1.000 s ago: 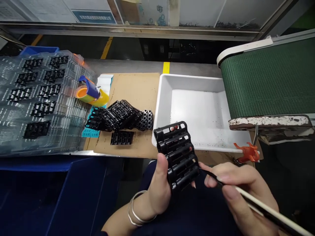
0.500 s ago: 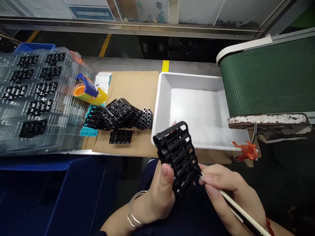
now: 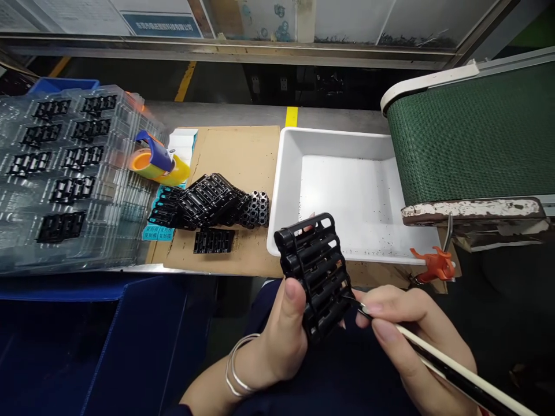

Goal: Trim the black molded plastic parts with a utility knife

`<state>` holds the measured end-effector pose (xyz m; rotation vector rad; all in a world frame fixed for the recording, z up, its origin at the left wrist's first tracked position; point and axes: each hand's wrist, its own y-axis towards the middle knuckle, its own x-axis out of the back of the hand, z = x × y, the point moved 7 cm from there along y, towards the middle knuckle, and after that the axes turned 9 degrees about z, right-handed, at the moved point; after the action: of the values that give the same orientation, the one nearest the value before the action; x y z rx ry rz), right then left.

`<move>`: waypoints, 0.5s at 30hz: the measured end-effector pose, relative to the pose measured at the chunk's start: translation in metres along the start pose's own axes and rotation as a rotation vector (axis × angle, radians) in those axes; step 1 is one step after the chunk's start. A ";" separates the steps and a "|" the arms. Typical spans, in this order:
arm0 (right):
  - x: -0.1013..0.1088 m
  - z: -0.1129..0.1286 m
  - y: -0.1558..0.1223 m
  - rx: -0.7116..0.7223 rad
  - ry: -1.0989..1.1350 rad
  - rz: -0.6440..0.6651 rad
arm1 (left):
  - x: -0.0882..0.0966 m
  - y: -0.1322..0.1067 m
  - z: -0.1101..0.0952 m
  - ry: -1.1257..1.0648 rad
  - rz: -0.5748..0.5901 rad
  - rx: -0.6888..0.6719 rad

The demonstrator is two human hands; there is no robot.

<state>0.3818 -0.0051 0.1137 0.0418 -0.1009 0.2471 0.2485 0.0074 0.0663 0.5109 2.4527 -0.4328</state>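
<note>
My left hand (image 3: 286, 329) grips a black plastic ribbed frame (image 3: 318, 271) with rows of rounded slots, thumb on its left edge, the other fingers mostly hidden behind. The frame is tilted up in front of the white tray's near edge. My right hand (image 3: 416, 341) pinches a slim cream-and-black trimming knife (image 3: 451, 367) like a pen. Its thin tip meets the frame's lower right edge; the exact contact is too small to make out.
A white tray (image 3: 290, 167) with black specks stands behind the frame. More black frames (image 3: 210, 199) are piled on cardboard (image 3: 234, 144). Stacked clear plastic trays (image 3: 115, 167) hold black parts at left. At right are a green conveyor belt (image 3: 472, 133) and an orange-handled tool (image 3: 437, 264).
My right hand and the knife have shifted slightly right, with more of the handle showing. The black frame has turned and moved a little to the right.
</note>
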 end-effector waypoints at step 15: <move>0.001 -0.002 -0.001 0.035 -0.025 0.059 | -0.004 0.003 0.003 -0.075 0.034 -0.015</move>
<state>0.3833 -0.0056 0.1122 0.0771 -0.1228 0.3073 0.2542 0.0080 0.0655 0.5202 2.3704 -0.4126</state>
